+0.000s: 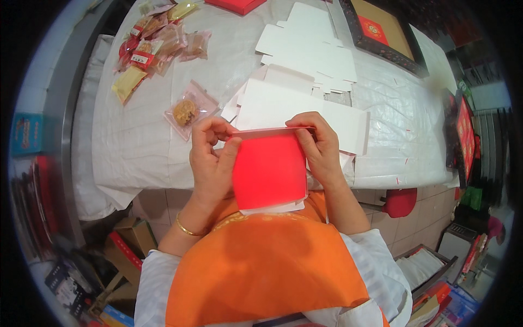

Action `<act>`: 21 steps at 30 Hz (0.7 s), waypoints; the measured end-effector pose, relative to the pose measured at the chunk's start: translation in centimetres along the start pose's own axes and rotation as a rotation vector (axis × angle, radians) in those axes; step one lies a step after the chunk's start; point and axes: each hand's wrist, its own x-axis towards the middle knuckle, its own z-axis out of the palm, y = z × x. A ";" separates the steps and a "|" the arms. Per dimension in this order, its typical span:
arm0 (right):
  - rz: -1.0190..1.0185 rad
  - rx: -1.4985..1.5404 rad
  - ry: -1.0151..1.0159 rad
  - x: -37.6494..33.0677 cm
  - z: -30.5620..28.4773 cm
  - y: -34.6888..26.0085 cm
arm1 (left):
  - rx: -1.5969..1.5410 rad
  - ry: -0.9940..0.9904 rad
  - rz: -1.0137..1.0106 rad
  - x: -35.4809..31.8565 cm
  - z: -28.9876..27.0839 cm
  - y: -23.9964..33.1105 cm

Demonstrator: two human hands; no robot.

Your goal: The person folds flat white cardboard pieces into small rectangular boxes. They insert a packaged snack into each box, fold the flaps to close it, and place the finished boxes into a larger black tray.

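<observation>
A red cardboard box (271,171) with white inner flaps is held up in front of my orange apron, just over the table's near edge. My left hand (213,150) pinches its far left corner between thumb and fingers. At the far right corner my right hand (318,144) grips the same folded edge, thumb on the red face. Beyond my hands lie flat white cardboard box blanks (283,103), overlapping one another. A round cookie in a clear wrapper (186,112) rests on the table next to my left hand.
Several wrapped snacks (158,41) are heaped at the far left of the white-covered table (141,147). A red box (237,4) lies at the far edge. A dark-rimmed tray (384,38) stands at the far right. Below are a red stool (400,203) and cardboard boxes (133,242).
</observation>
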 end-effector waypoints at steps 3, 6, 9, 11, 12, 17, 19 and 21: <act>-0.165 -0.077 -0.050 0.0 0.0 -0.5 | 0.136 -0.090 0.099 0.3 -0.9 0.3; -0.217 -0.104 -0.079 -0.2 0.0 -1.1 | 0.257 -0.150 0.299 0.8 -1.4 0.1; -0.173 -0.071 -0.089 -0.3 -0.1 -1.6 | 0.242 -0.142 0.329 0.7 -1.1 0.3; -0.105 -0.004 -0.078 -0.5 -0.2 -1.9 | 0.229 -0.163 0.301 0.5 -1.1 0.5; -0.058 0.042 -0.067 -0.6 -0.1 -2.1 | 0.202 -0.167 0.286 0.5 -1.1 0.8; 0.027 0.182 -0.009 -1.0 0.4 -2.5 | 0.181 -0.215 0.307 0.7 -1.3 2.1; 0.072 0.218 0.000 -1.1 0.5 -2.4 | 0.211 -0.230 0.275 0.9 -1.2 2.8; 0.076 0.234 0.026 -1.3 0.9 -2.2 | 0.236 -0.260 0.215 1.0 -1.3 3.3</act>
